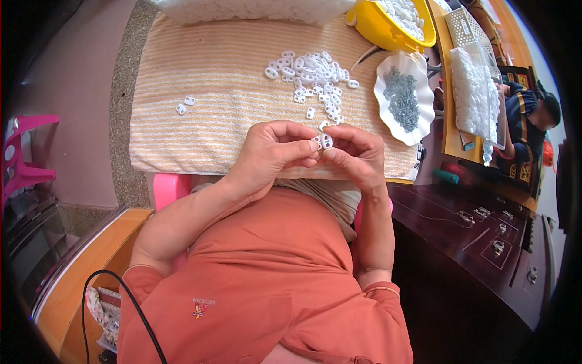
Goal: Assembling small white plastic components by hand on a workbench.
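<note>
Close together at the near edge of the towel, both my hands pinch small white plastic parts. Between the thumb and fingers of my left hand (270, 151) is a small white plastic piece (316, 140), mostly covered by the fingertips. My right hand (359, 156) grips a white oval two-hole piece (327, 141) right beside it; whether the two touch, I cannot tell. Just beyond the fingers spreads a loose pile of white two-hole pieces (312, 70). Several smaller white pieces (189, 101) lie apart on the left. A scalloped white dish (385, 112) holds many tiny grey metal pieces (401, 97).
A striped towel (200, 139) covers the table. At the back are a clear bag of white parts (254, 9) and a yellow basin (379, 30) with more. On the right, another person (527, 121) sits by a clear bin (476, 91). A pink stool (27, 158) stands left.
</note>
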Demonstrator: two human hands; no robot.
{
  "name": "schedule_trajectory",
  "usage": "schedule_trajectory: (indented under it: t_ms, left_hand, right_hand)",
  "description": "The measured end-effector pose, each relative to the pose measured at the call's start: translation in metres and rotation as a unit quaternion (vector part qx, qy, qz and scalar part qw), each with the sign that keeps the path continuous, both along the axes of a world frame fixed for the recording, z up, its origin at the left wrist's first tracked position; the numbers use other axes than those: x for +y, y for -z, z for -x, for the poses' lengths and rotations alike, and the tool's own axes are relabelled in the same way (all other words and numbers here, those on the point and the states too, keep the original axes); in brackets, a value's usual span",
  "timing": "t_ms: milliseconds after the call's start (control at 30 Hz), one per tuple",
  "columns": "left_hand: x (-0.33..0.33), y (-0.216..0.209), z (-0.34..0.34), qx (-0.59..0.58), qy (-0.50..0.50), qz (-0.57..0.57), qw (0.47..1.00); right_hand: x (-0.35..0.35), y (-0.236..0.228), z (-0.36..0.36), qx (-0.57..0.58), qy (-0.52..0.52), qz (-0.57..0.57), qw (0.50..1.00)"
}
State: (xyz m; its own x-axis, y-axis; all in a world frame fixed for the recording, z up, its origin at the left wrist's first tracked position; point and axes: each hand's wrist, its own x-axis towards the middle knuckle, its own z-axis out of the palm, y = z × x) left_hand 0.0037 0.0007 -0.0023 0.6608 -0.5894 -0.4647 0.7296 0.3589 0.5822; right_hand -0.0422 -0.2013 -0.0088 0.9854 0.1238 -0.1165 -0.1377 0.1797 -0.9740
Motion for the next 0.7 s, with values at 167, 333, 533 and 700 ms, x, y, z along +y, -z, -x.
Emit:
schedule_trajectory:
  t_ms: [167,333,533,700]
  left_hand:
    - [-0.0006,-0.0023,0.0004,-0.004,0.004,-0.003,1.000]
    - [-0.0004,-0.0029,0.0017,-0.002,0.009,-0.013,1.000]
    - [-0.0007,-0.0024,0.0032,0.005,0.016,-0.016,1.000]
    - [-0.0015,-0.0019,0.0029,-0.001,0.016,-0.005,1.000]
  right_hand:
    - [-0.0010,0.0008,0.0010,-0.006,-0.010,-0.008,1.000]
    - [0.0003,0.0013,0.0009,-0.017,-0.015,-0.014,1.000]
    - [-0.0006,0.0001,0.0024,-0.002,-0.022,-0.027,0.999]
    - [-0.0019,0.0009,0.0025,-0.005,-0.029,-0.048,0.998]
